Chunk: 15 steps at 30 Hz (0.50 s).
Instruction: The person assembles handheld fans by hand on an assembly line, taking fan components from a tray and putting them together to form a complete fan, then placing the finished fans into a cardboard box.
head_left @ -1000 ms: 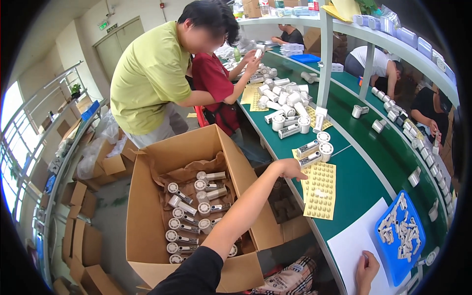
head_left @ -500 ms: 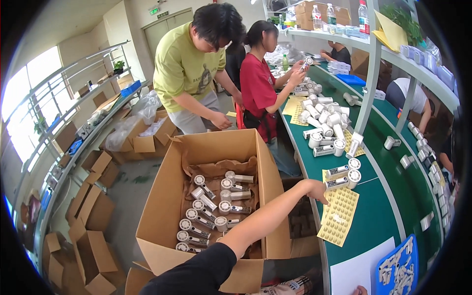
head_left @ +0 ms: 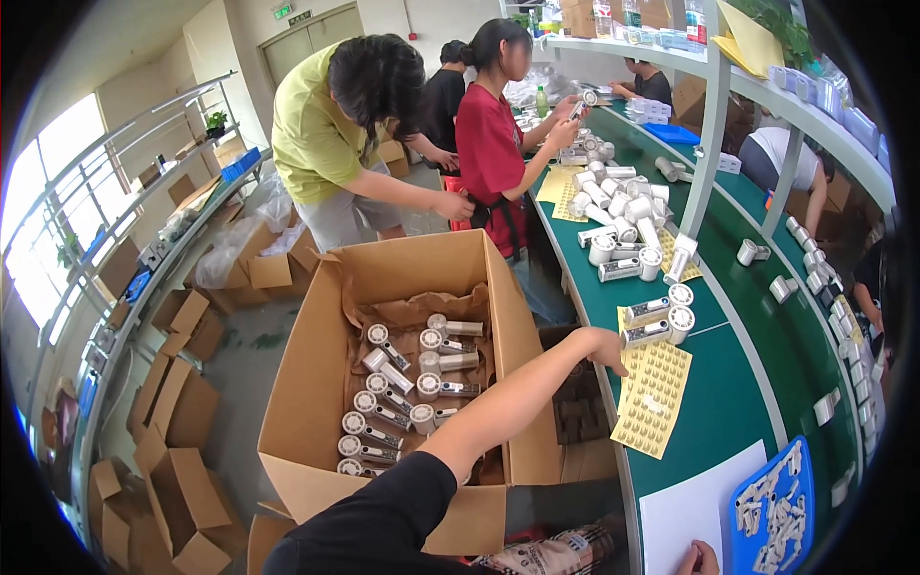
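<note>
My left hand (head_left: 604, 349) reaches across the box to the bench, bent down at the wrist beside yellow sheets of small round stickers (head_left: 655, 395). Its fingers are mostly hidden, so a grip cannot be made out. Just past it, two white handheld fans (head_left: 648, 332) with round heads lie on the sheets. My right hand (head_left: 698, 558) shows only at the bottom edge, fingers curled together over a white sheet (head_left: 685, 508); what they hold is hidden. Below my left arm, an open cardboard box (head_left: 522, 383) holds rows of similar fans (head_left: 380, 385) on brown paper.
A blue tray (head_left: 807, 513) of small white parts stands at the right. Farther up the bench lies a pile of fans (head_left: 623, 216), near a metal shelf post (head_left: 711, 144). A green conveyor (head_left: 728, 218) runs beyond. Co-workers stand past the box; empty cartons (head_left: 187, 484) line the left.
The view has shifted slightly. My left hand stays by the sticker sheets, and more of my right hand shows. The co-worker in yellow-green bends lower, arm stretched toward the red seat.
</note>
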Motion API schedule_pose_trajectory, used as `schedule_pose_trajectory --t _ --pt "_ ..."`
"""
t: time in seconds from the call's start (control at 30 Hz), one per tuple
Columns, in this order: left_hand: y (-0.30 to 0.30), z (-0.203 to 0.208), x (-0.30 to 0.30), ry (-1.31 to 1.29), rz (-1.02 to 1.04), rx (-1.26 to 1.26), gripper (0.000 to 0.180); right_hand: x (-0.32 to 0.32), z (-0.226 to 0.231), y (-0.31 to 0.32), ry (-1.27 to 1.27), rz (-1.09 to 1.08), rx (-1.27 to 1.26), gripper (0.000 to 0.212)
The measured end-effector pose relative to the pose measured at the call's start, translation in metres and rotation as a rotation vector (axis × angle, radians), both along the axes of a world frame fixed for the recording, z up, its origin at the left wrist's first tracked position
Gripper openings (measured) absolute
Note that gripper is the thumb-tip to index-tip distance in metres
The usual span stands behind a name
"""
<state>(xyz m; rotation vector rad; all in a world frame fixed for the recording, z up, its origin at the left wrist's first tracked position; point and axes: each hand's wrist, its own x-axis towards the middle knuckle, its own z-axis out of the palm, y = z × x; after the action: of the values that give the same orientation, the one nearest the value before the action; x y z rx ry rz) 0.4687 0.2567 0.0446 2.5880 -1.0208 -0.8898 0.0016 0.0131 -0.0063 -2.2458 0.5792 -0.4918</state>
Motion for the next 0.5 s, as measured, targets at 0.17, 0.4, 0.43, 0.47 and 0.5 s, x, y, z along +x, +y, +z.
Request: schedule_pose_trajectory --t 0.17,0.4,0.43,0.47,0.5 --pt "-0.002 -0.010 0.003 0.008 0.004 -0.052 0.062 0.005 0.010 0.008 0.019 -0.003 -0.038 0.022" --pt "0.001 -0.007 0.004 0.029 0.020 -0.094 0.070 0.007 0.007 0.009 0.031 -0.018 -0.015 0.023" --pt "0.000 -0.005 0.001 -0.001 0.002 -0.087 0.065 0.007 0.009 0.010 0.017 -0.005 -0.064 0.022" --pt "-0.001 -0.004 -0.001 -0.030 -0.018 -0.079 0.066 0.007 0.010 0.012 0.004 0.005 -0.111 0.022" --pt "-0.005 -0.001 -0.003 -0.025 -0.029 -0.083 0.066 0.005 0.012 0.012 0.009 -0.006 -0.114 0.022"
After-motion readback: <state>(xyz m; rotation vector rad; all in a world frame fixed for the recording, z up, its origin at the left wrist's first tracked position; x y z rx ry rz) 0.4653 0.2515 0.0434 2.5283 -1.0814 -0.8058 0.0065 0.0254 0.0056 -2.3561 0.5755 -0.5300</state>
